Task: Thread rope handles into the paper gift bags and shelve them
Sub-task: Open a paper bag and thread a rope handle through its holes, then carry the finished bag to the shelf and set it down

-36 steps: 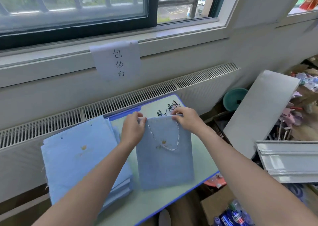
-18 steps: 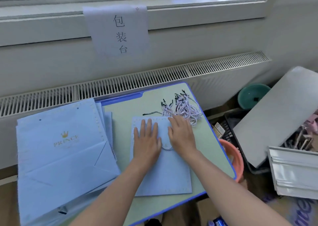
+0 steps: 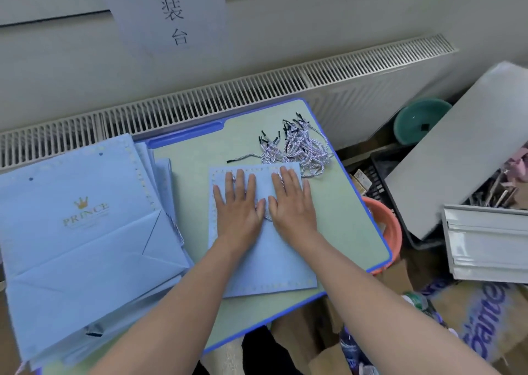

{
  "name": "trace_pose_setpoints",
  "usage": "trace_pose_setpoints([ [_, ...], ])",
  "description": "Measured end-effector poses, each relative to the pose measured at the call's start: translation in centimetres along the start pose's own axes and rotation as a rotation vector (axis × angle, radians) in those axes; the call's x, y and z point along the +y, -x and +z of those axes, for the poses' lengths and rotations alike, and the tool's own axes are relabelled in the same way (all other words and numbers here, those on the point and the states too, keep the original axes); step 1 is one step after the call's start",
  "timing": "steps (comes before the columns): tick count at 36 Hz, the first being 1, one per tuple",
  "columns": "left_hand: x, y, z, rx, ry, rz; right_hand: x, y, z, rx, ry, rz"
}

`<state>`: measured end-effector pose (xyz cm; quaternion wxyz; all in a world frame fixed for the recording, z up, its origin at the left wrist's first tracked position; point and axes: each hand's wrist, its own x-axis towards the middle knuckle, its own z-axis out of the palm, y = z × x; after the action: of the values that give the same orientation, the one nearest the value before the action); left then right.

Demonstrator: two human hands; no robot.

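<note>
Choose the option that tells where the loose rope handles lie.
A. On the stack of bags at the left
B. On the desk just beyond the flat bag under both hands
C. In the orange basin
B: the rope handles lie on the desk, beyond the bag.

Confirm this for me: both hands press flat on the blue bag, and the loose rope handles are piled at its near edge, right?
Not quite. The head view shows the rope handles piled at the far edge of the blue bag. The left hand and right hand do press flat on it.

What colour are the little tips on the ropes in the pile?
Black. The rope pile has black tips on white-and-purple twisted cords, clearest in the head view.
</note>
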<state>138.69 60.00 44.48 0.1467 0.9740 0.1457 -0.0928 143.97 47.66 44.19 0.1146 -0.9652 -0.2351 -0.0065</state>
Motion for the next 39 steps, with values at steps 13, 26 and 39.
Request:
trace_pose_setpoints([
  [13, 0.0, 5.5, 2.5, 0.115, -0.03, 0.055, -0.8, 3.9, 1.0, 0.07, -0.077, 0.023],
  [26, -0.1, 8.6, 2.4, 0.162, -0.013, 0.081, -0.2, 8.6, 0.9, 0.198, -0.143, -0.04],
  [39, 0.8, 7.8, -0.1, 0.012, 0.109, -0.338, -0.6, 6.6, -3.1, -0.052, -0.193, 0.444],
])
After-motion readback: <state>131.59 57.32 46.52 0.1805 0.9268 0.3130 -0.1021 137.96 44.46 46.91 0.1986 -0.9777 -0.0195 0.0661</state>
